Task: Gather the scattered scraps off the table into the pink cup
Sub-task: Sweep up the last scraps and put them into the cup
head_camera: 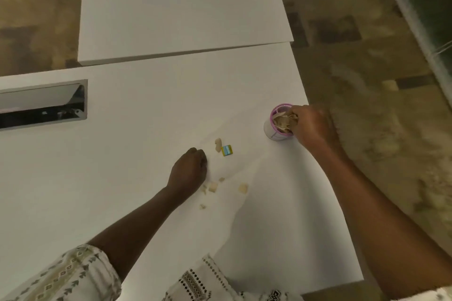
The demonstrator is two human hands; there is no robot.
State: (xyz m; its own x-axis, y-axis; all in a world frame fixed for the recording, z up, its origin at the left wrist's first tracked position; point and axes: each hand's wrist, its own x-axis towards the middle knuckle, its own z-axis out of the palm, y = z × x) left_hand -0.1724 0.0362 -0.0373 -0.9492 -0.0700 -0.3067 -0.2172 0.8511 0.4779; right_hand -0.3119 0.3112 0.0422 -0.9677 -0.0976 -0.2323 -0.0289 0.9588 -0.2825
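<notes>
The pink cup (pixel 273 129) stands near the right edge of the white table (pixel 137 154), stuffed with crumpled beige scraps. My right hand (pixel 313 127) is over its rim, fingers pressed onto the scraps inside. My left hand (pixel 189 168) rests curled on the table at the middle; whether it holds anything is hidden. Just right of it lie a beige scrap (pixel 218 144) and a small blue-and-yellow wrapper (pixel 226 150). Several small beige bits lie below the left hand, the largest two being one scrap (pixel 213 187) and another scrap (pixel 243 187).
A recessed metal cable box (pixel 44 102) is set in the table at the left. A second white table (pixel 181 7) abuts the far side. The table's right edge runs just past the cup, with patterned carpet (pixel 367 80) beyond.
</notes>
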